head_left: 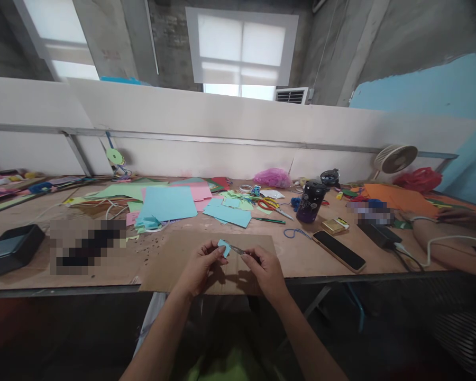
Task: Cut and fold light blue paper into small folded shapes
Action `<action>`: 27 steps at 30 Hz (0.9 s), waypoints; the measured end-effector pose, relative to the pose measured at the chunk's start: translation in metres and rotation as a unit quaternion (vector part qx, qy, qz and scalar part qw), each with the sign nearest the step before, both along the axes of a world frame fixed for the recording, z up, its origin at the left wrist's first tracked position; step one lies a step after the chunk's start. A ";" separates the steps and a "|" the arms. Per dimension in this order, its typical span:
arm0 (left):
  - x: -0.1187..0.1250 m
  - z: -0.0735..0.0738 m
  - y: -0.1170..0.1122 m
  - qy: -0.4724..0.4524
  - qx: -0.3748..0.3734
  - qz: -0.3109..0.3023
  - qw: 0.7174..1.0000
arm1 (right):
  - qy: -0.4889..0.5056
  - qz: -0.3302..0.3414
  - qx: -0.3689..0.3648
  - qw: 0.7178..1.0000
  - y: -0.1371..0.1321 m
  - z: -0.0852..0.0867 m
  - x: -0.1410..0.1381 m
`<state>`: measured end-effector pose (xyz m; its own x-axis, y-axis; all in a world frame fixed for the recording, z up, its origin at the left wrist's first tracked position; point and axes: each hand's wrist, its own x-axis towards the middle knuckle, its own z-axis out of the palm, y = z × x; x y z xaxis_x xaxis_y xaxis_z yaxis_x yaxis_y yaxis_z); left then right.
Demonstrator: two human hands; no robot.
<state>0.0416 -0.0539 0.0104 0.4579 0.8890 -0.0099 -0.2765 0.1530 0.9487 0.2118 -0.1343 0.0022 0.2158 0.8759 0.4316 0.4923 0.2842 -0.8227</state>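
Observation:
My left hand (207, 263) pinches a small piece of light-blue paper (224, 247) between thumb and fingers. In my right hand (263, 266) is a thin, pointed metal tool (237, 250), its tip against the blue paper; its exact kind is too small to make out. Both hands are over a brown cardboard sheet (168, 264) at the table's front edge. Beyond them lie light-blue paper cards (232, 216), a larger light-blue sheet (170, 202), a green pen-like stick (268, 220) and scissors with red and yellow handles (270, 205).
To the right are a dark tumbler (311, 201), a gold box (335, 226), a phone (338, 250) and a black adapter (378, 234) with cables. Another person's arm (436, 238) rests at the far right. A dark box-shaped device (14, 248) stands at left.

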 end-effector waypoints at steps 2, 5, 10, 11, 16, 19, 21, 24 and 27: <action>0.000 -0.001 0.000 0.001 -0.005 -0.007 1.000 | -0.001 -0.001 0.001 1.000 0.000 0.000 -0.001; 0.000 0.000 -0.001 -0.001 -0.013 -0.006 1.000 | -0.003 -0.004 0.002 1.000 -0.001 0.001 -0.002; 0.001 0.006 -0.004 0.008 -0.022 0.002 1.000 | -0.002 0.003 -0.003 1.000 -0.001 0.003 -0.001; 0.001 0.006 -0.005 0.010 -0.023 0.003 1.000 | 0.000 0.005 -0.004 1.000 -0.001 0.003 -0.001; 0.000 0.006 -0.005 0.010 -0.021 -0.008 1.000 | 0.011 0.007 -0.003 1.000 0.001 0.001 -0.002; 0.001 0.005 -0.003 0.004 -0.012 -0.005 1.000 | 0.008 0.007 0.001 1.000 0.002 0.000 -0.002; 0.001 0.004 -0.002 0.001 -0.006 -0.001 1.000 | 0.007 0.004 0.001 1.000 0.001 0.000 -0.002; 0.001 0.004 -0.001 0.005 -0.002 0.001 1.000 | 0.004 -0.003 -0.001 1.000 0.001 0.001 -0.002; 0.001 0.005 -0.002 0.005 0.004 0.005 1.000 | 0.006 -0.005 0.001 1.000 0.001 0.001 -0.003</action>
